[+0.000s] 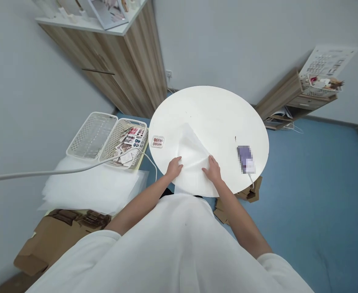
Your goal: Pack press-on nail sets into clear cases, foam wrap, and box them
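A thin white translucent sheet (191, 148) lies on the round white table (209, 101), with one pointed corner toward the far side and its near end at the table's front edge. My left hand (174, 167) rests at the sheet's left edge, thumb and fingers apart. At its right edge is my right hand (213, 169), also with thumb and fingers spread, touching the sheet. Left of the sheet sits a small clear tray of reddish pieces (158, 141), apart from both hands.
A blurred purple item (245, 158) with a cable lies at the table's right. White baskets (92, 136), one full of cards, stand left above stacked translucent sheets (90, 187). Cardboard boxes (57, 240) sit lower left. A cable (75, 171) crosses the left side.
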The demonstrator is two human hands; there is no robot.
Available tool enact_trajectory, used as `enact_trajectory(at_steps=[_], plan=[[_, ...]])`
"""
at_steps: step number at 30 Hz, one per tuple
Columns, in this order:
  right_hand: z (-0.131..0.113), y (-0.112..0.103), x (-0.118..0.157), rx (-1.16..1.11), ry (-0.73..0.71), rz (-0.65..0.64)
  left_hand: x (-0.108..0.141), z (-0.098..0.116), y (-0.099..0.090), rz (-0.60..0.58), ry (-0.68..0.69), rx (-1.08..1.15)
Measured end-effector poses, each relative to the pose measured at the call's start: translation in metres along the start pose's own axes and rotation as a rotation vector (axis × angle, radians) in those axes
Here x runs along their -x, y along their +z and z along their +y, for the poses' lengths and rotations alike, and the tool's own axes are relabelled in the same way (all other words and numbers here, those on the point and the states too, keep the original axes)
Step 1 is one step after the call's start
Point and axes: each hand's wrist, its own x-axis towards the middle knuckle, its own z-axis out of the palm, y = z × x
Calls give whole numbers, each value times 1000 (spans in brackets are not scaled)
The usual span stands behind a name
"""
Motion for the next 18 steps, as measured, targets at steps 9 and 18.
enact_trajectory(at_steps=[9,18], plan=[[8,8,-5,205,74,-72,-18,6,17,52,123,-305],[3,5,22,238,-56,62,10,6,19,167,221,-468]])
